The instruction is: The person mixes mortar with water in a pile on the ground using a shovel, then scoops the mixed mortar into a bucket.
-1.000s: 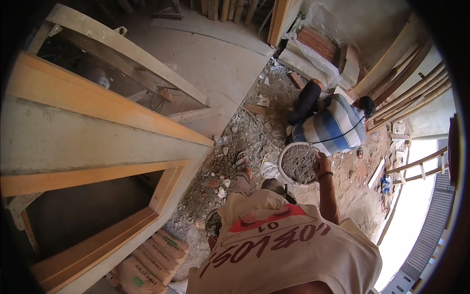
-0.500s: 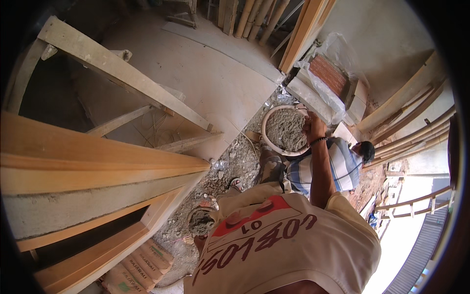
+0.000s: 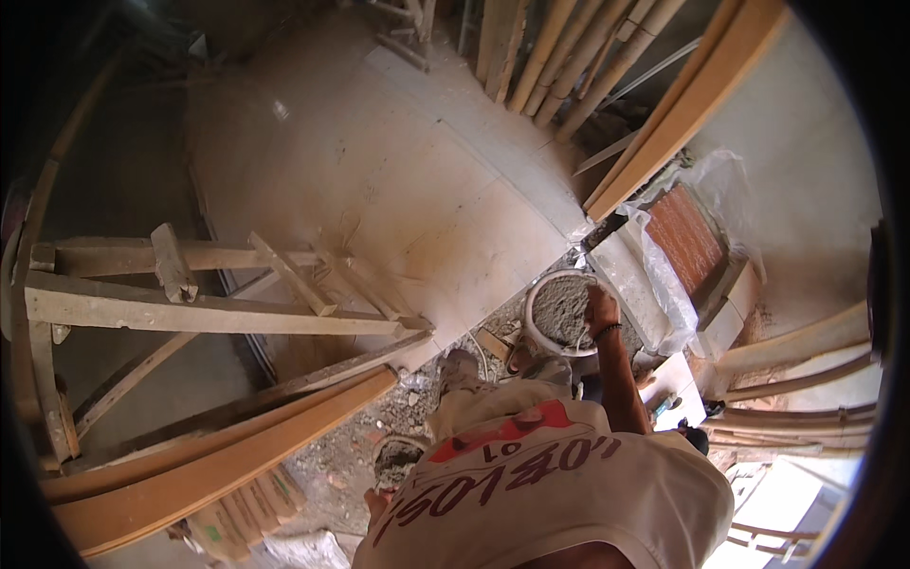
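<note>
My right hand [image 3: 601,311], with a dark bracelet at the wrist, is closed at the right-hand rim of a round pale bucket [image 3: 533,330] filled with wet grey mortar [image 3: 561,305]. Whether it grips the rim or a handle there is hidden. Lower down and to the left, my left hand [image 3: 379,499] shows only in part, beside my shirt. It touches the near side of a second bucket [image 3: 379,448], which also holds grey mortar; its fingers are mostly hidden.
Rubble [image 3: 355,431] covers the ground along the pale tiled floor [image 3: 474,228]. A wooden trestle [image 3: 209,308] stands left. Bamboo poles [image 3: 569,71] lean behind. Reddish tiles [image 3: 684,237] lie in plastic at right. A co-worker's dark cap [image 3: 697,439] shows past my right arm.
My view has turned, and the trestle now shows more fully. The mortar bucket and my right hand sit lower in view. The co-worker's striped shirt is now mostly hidden behind me.
</note>
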### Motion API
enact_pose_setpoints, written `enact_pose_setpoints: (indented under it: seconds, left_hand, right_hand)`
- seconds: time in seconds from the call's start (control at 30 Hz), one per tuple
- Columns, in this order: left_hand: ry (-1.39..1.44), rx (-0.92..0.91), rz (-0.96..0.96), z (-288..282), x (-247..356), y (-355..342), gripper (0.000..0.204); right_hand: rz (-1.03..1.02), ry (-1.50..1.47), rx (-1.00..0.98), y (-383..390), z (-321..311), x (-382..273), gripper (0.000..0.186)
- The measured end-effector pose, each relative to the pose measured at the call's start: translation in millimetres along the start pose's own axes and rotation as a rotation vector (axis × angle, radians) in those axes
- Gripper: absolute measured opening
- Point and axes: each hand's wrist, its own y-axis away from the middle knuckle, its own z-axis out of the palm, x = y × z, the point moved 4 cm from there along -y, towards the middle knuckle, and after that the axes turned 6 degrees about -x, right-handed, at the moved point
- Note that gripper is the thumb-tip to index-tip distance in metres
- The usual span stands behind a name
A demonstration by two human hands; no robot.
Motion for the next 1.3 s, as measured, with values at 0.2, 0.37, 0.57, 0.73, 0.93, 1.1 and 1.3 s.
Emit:
enact_pose_setpoints:
  seconds: [0.2,0.37,0.57,0.73,0.93,1.1,1.3]
  left_hand:
    - [0.138,0.047,-0.042,97,-99,23,0.033]
    - [0.25,0.063,-0.108,194,-166,4,0.033]
    - [0.362,0.031,-0.142,319,-171,-19,0.033]
    - [0.192,-0.064,0.065,470,-156,-17,0.039]
    - [0.703,0.05,-0.049,639,-108,-38,0.043]
    - [0.52,0.092,0.097,729,30,-35,0.032]
    - [0.463,0.025,0.142,893,80,-73,0.036]
  right_hand:
    - [0.094,0.05,0.056,-110,-15,-90,0.028]
    - [0.074,0.089,0.052,-197,-6,-145,0.03]
    - [0.167,0.025,0.115,-328,36,-169,0.024]
    - [0.268,-0.023,0.039,-401,96,-264,0.033]
    - [0.283,0.007,0.051,-459,259,-378,0.031]
    - [0.421,-0.055,0.202,-558,306,-324,0.03]
    - [0.339,-0.029,-0.055,-690,499,-408,0.033]
